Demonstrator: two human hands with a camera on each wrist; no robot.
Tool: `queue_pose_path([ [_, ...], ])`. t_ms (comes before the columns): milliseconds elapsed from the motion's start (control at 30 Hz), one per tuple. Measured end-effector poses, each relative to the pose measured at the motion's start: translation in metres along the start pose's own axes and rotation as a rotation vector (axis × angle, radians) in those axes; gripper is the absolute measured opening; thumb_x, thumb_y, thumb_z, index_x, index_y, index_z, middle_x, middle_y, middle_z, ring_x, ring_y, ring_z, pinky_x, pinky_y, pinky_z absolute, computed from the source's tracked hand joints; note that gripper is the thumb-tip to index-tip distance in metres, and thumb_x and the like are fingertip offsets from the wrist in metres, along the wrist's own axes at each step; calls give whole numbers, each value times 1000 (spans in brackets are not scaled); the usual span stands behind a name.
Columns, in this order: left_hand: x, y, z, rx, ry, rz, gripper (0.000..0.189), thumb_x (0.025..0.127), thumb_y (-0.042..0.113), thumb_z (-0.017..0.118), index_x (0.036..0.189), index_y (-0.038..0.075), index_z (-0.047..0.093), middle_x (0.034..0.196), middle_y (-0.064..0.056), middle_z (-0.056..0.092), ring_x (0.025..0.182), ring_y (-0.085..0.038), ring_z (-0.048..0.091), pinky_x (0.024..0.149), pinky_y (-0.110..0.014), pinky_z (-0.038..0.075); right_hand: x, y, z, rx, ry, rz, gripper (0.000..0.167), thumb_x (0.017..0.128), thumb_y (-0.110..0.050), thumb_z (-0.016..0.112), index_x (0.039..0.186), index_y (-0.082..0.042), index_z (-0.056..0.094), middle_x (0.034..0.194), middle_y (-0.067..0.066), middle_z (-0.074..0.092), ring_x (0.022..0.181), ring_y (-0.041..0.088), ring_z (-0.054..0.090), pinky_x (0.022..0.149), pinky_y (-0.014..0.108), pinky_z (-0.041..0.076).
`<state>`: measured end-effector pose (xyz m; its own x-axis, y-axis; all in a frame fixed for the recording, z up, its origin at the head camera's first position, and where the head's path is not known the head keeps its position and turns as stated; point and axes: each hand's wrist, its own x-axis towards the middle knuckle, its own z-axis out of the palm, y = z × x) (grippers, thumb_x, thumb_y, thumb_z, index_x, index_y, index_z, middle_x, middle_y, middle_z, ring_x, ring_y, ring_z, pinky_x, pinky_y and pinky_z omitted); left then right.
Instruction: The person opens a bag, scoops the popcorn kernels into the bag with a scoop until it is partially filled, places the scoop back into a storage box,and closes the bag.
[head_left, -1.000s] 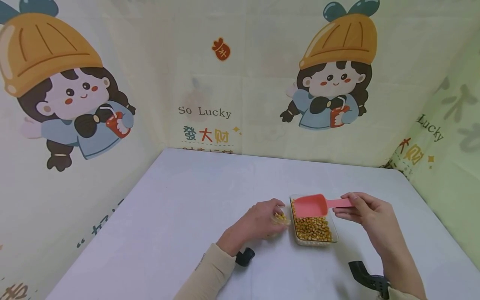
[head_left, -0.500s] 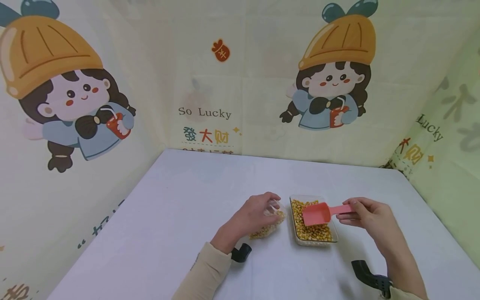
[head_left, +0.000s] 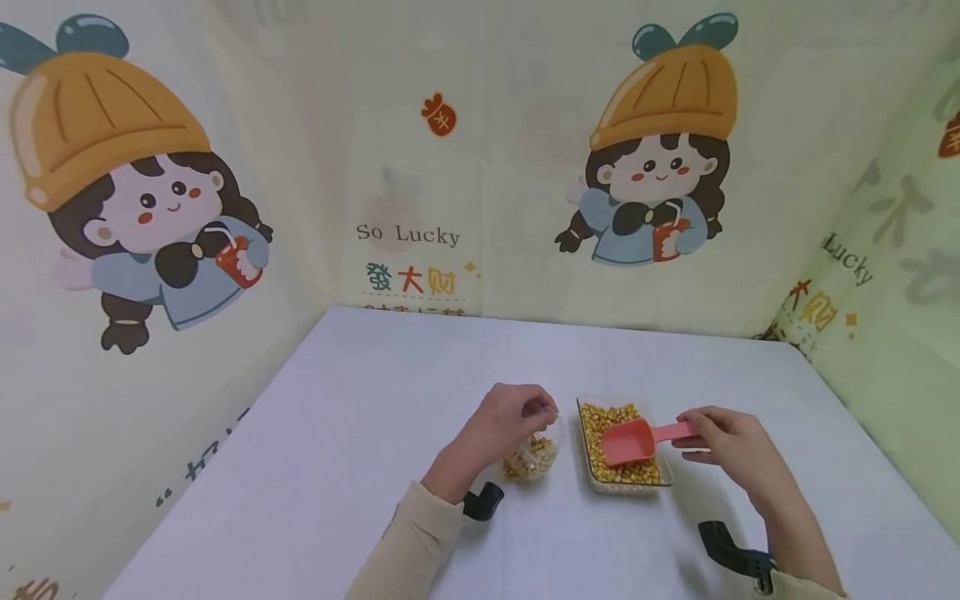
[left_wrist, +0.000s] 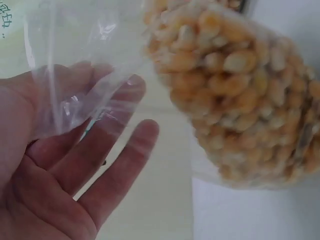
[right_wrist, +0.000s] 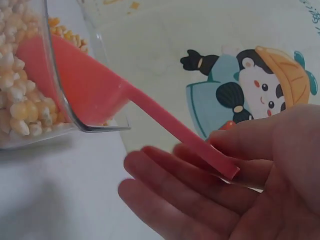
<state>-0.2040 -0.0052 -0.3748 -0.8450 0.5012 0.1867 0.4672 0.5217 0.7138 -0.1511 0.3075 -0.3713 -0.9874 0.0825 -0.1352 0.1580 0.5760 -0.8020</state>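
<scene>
My left hand (head_left: 506, 429) pinches the top of a clear plastic bag (head_left: 531, 461), whose lower part bulges with yellow corn kernels (left_wrist: 240, 90). The bag hangs just left of a rectangular glass container (head_left: 628, 492), which is filled with more corn. Over on the right, my right hand (head_left: 738, 450) holds a pink scoop (head_left: 630, 442) by its handle (right_wrist: 180, 130), thumb on top and fingers beneath. The scoop's bowl is inside the container, down at the kernels, and the handle slants out across the rim.
Everything stands on a white table (head_left: 420, 375). Cream cloth with cartoon figures (head_left: 660, 183) forms the walls behind and at both sides. Black camera mounts (head_left: 483, 502) are strapped to both wrists.
The left hand has drawn the bag left, away from the container, and now holds it by its top. The scoop has come down from above the container onto the corn.
</scene>
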Motion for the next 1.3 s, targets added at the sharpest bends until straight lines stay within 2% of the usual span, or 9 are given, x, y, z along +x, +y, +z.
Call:
queue_pose_path([
  [167,2,5,-6,39,36,4,7,96,18,64,94,18,71,85,2,74,74,1,61,71,-17,51,0,0,2,-104,60,3,55,107,-36,39,141,8,44,128,31,59,111,40,63,87,48,57],
  [367,5,12,-10,42,123,-32,10,94,18,61,89,21,69,79,12,69,74,-1,62,70,-18,51,-4,-5,5,-231,170,-71,52,106,-37,40,140,3,46,138,33,50,125,52,46,93,66,47],
  [600,8,19,-12,-28,180,-79,11,92,18,60,84,22,67,77,10,68,73,-4,63,68,-22,52,-8,-21,19,-246,305,-233,34,103,-22,49,127,1,59,128,29,59,120,54,49,91,64,49],
  [767,11,23,-13,-129,227,-127,9,91,20,59,85,21,66,79,9,69,71,-5,64,65,-25,54,-10,-33,28,-270,332,-304,29,101,-18,55,121,0,63,125,28,62,109,46,57,79,56,57],
  [967,14,24,-12,-267,240,-178,6,92,19,60,91,16,65,84,2,68,71,-17,68,59,-26,56,-9,-41,31,-294,390,-350,22,97,-10,58,113,4,66,120,29,63,115,48,55,78,58,56],
  [1133,16,22,-8,-362,253,-217,5,92,17,61,92,13,64,87,-2,68,76,-24,70,59,-28,58,-8,-45,34,-295,355,-363,21,97,-11,58,110,2,67,126,30,61,125,50,49,91,65,48],
  [1300,18,21,-6,-393,263,-229,4,91,16,61,92,13,64,88,-2,68,73,-20,69,60,-31,59,-8,-54,41,-287,258,-377,21,97,-15,61,110,-1,69,138,31,53,133,51,43,98,69,40],
])
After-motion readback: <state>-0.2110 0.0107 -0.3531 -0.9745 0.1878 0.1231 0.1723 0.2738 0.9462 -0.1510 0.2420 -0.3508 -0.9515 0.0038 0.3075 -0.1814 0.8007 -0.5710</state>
